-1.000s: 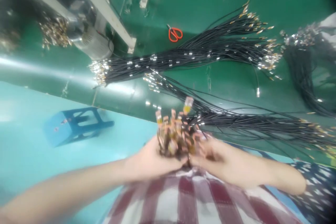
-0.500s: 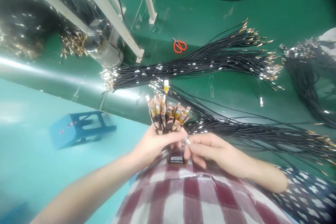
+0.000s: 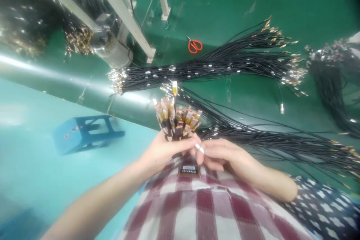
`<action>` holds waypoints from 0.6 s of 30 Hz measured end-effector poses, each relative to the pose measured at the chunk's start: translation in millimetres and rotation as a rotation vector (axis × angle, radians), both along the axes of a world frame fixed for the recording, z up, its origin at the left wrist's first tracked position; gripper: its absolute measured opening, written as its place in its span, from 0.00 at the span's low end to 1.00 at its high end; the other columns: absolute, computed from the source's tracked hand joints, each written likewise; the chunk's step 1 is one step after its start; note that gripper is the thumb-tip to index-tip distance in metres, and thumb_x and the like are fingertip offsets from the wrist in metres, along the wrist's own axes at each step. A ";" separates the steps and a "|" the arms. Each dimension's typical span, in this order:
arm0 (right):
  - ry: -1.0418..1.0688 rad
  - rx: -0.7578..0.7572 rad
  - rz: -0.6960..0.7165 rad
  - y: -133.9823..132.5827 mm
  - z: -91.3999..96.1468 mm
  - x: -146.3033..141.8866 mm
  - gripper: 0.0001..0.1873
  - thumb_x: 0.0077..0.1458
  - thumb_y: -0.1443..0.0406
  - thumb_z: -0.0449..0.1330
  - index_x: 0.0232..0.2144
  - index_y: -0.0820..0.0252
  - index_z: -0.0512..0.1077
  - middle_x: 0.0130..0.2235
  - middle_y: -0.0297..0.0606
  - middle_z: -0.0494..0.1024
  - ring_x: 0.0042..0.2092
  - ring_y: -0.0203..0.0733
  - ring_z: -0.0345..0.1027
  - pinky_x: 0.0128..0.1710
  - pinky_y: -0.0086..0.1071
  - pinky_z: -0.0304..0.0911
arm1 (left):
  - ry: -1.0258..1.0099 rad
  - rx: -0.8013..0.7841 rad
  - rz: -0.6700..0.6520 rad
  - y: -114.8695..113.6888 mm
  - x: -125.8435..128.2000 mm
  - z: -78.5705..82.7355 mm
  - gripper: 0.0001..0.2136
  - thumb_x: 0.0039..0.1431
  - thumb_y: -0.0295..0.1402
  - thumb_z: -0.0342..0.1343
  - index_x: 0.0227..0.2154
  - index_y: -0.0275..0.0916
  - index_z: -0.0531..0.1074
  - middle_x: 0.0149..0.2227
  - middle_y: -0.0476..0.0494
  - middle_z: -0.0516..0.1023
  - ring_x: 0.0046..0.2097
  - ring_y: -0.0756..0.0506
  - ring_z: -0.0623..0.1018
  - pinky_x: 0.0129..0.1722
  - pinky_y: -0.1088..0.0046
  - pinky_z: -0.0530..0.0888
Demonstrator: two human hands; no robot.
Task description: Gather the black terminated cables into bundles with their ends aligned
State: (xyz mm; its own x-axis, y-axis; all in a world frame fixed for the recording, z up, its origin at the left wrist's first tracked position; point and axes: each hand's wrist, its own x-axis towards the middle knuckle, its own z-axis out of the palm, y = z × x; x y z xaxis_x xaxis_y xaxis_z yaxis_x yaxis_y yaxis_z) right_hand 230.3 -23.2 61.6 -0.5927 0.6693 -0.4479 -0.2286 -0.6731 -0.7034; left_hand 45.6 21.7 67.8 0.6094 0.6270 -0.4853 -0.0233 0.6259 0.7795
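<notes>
My left hand (image 3: 163, 149) is wrapped round a bundle of black cables (image 3: 178, 120), close to my chest. Their metal-tipped plugs, some with amber sections, fan out above my fist, and one plug (image 3: 174, 88) sticks up higher than the others. Close beside the left thumb, my right hand (image 3: 225, 153) pinches a small silver-white connector (image 3: 199, 148) between thumb and fingers. Whether a cable runs from this connector is hidden by the hands. To the right, a loose heap of black cables (image 3: 267, 140) lies behind my right forearm.
A long cable bundle (image 3: 197, 71) lies across the green table (image 3: 239, 18). Red-handled snips (image 3: 194, 45) rest behind it. White metal posts (image 3: 123, 15) and a grey-white motor-like unit (image 3: 115, 50) stand at left. A blue stool (image 3: 87, 131) is on the floor. More cables (image 3: 332, 86) lie far right.
The right hand has tilted slightly and shifted up, so the small connector shows more fully by the left thumb. The left hand keeps its hold; the view has shifted a little.
</notes>
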 end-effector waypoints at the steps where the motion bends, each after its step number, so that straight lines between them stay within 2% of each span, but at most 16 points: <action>1: 0.003 0.006 -0.003 0.2 0.1 -0.8 0.14 0.59 0.62 0.52 0.29 0.65 0.73 0.19 0.27 0.58 0.22 0.30 0.46 0.26 0.29 0.42 | -0.009 0.001 -0.011 -0.9 0.2 -0.3 0.08 0.58 0.31 0.56 0.26 0.33 0.74 0.23 0.45 0.76 0.27 0.51 0.71 0.29 0.76 0.65; 5: 0.033 -0.006 -0.015 1.4 -0.9 -3.1 0.12 0.58 0.61 0.55 0.29 0.65 0.72 0.21 0.29 0.61 0.24 0.32 0.51 0.26 0.29 0.44 | -0.008 -0.022 0.035 -3.7 0.2 -1.5 0.06 0.57 0.30 0.56 0.27 0.33 0.75 0.22 0.46 0.76 0.27 0.52 0.72 0.28 0.77 0.65; 10: 0.023 -0.048 -0.018 4.4 -3.4 -5.1 0.13 0.59 0.60 0.53 0.29 0.64 0.71 0.20 0.28 0.61 0.24 0.31 0.49 0.26 0.28 0.43 | 0.092 0.002 0.072 -6.7 1.7 -1.2 0.07 0.54 0.33 0.60 0.32 0.34 0.76 0.22 0.48 0.76 0.26 0.51 0.71 0.27 0.77 0.65; 15: -0.188 0.203 -0.028 3.9 2.6 -6.5 0.17 0.62 0.58 0.51 0.28 0.64 0.70 0.19 0.28 0.62 0.23 0.31 0.54 0.25 0.26 0.51 | 0.274 0.157 0.103 -14.3 4.7 0.6 0.12 0.55 0.36 0.59 0.20 0.36 0.71 0.20 0.50 0.73 0.25 0.52 0.69 0.28 0.77 0.68; 18: -0.393 0.368 0.096 3.1 9.4 -3.2 0.16 0.62 0.59 0.52 0.29 0.63 0.72 0.21 0.30 0.67 0.23 0.31 0.58 0.26 0.25 0.53 | 0.291 0.160 0.066 -17.6 2.3 1.4 0.11 0.55 0.37 0.59 0.22 0.37 0.71 0.21 0.50 0.74 0.26 0.51 0.72 0.29 0.77 0.71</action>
State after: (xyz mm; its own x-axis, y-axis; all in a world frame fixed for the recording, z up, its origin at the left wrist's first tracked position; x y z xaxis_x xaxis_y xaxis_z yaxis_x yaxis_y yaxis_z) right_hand 227.1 -20.0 71.0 -0.4938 0.7749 -0.3945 0.1496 -0.3712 -0.9164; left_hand 47.8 4.1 69.1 0.4149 0.7428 -0.5254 0.1786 0.4998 0.8476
